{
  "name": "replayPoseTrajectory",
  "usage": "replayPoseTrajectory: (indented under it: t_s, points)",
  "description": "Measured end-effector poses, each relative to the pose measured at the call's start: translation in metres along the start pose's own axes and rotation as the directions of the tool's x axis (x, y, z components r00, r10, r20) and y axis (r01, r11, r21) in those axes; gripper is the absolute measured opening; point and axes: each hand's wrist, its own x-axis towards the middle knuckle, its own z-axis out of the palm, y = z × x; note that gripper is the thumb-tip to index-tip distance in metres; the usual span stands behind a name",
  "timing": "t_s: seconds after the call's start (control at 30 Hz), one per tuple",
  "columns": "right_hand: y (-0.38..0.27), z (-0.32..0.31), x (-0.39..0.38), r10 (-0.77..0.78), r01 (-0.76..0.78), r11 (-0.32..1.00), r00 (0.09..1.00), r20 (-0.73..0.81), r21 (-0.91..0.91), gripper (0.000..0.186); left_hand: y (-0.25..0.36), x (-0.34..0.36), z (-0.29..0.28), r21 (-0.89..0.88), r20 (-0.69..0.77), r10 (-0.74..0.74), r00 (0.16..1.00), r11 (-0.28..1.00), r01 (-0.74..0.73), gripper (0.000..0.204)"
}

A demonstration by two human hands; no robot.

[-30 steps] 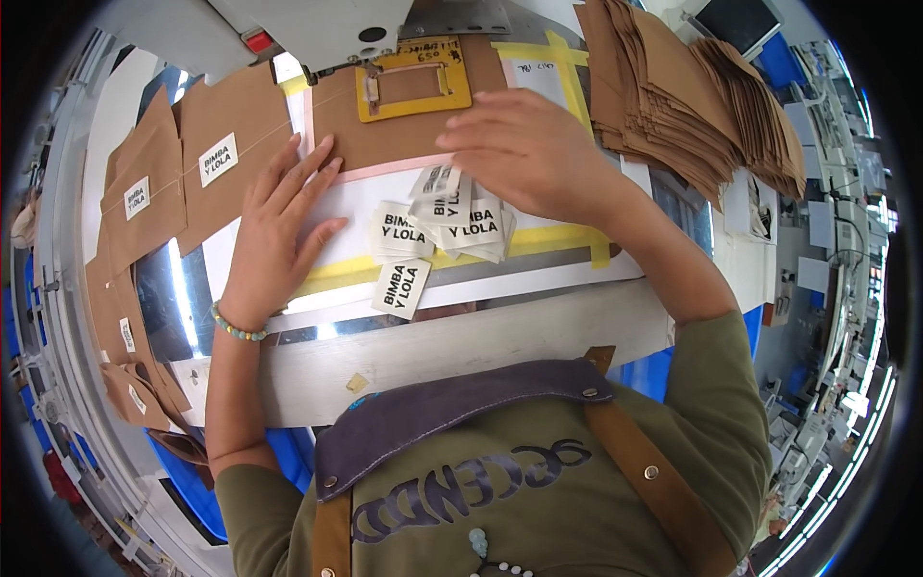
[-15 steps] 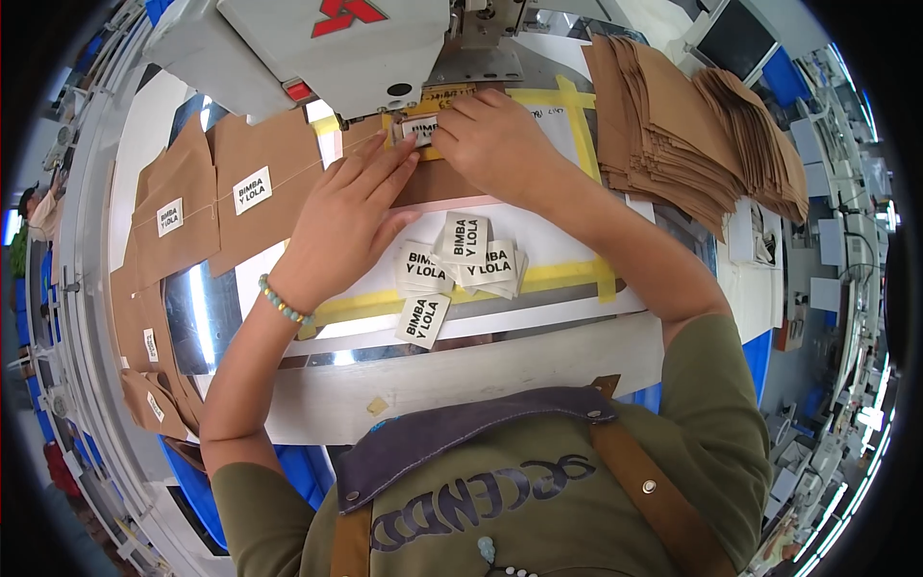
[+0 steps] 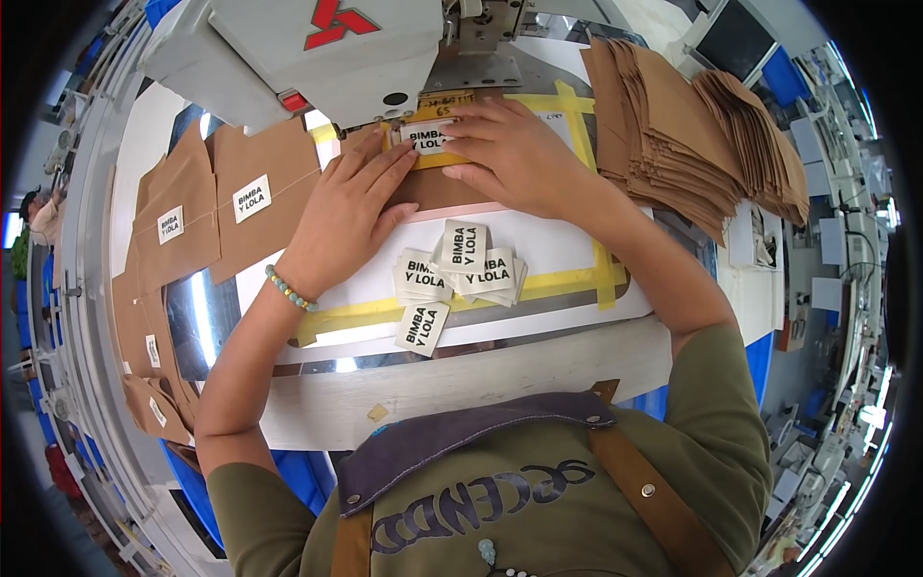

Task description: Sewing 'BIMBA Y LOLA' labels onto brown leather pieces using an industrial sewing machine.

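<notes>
A white printed label [image 3: 425, 137] lies in the window of a yellow frame [image 3: 433, 162] on a brown panel [image 3: 447, 190], beneath the sewing machine head [image 3: 336, 67]. My left hand [image 3: 356, 221] rests with fingers stretched out, tips at the label's left side and on the frame. My right hand [image 3: 524, 163] has lightly bent, separated fingers touching the label's right side and the frame. Loose white labels [image 3: 461, 264] lie in several overlapping piles on a white, yellow-taped sheet [image 3: 548, 240], nearer me than the panel.
At left, several brown panels [image 3: 240, 236] carry white labels and are linked by thread. Stacks of plain brown pieces [image 3: 663, 135] sit at the right, beside a dark screen [image 3: 733, 40]. A blue bin [image 3: 322, 481] is below the table edge. Another person [image 3: 43, 216] appears at the far left.
Both hands have moved forward to the yellow frame, where a label now sits in its window. Since half a second ago my right hand's fingers have straightened somewhat.
</notes>
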Motion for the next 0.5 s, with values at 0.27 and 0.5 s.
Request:
replayPoseTrajectory:
  t_s: [0.27,0.5]
  points:
    - [-0.002,0.029,0.007,-0.011,0.027,0.965,0.998,-0.063,0.262,0.044,-0.005,0.0,-0.006,-0.104,0.009,-0.026,1.0,0.994,0.027,0.057]
    - [-0.003,0.025,0.009,0.018,-0.011,0.967,1.0,-0.024,0.254,0.05,-0.015,-0.008,-0.005,-0.049,-0.037,-0.077,0.996,0.996,0.075,0.06]
